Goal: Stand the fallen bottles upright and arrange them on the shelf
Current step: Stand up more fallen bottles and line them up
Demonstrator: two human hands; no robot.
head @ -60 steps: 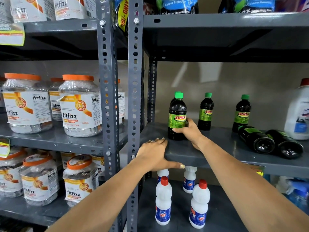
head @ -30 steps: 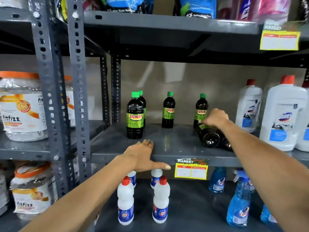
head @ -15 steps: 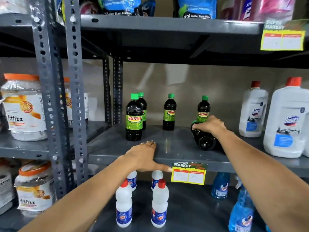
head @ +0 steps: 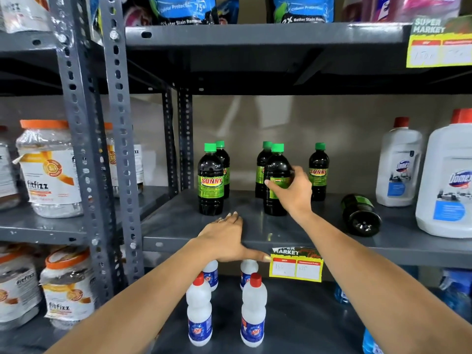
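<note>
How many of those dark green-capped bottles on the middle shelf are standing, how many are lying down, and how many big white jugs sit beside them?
Standing dark bottles: 5, at and
Lying dark bottles: 1
Big white jugs: 2, at and
Total: 8

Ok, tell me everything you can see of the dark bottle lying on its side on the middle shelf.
The fallen bottle is dark, glossy plastic by its look, with a green label wrapped round its body. It lies on its side on the grey metal shelf, base towards the camera and neck pointing back, so its cap is hidden. It sits right of the standing bottles and left of the white jugs. Nothing but the shelf touches it; neither hand is on it.
</note>
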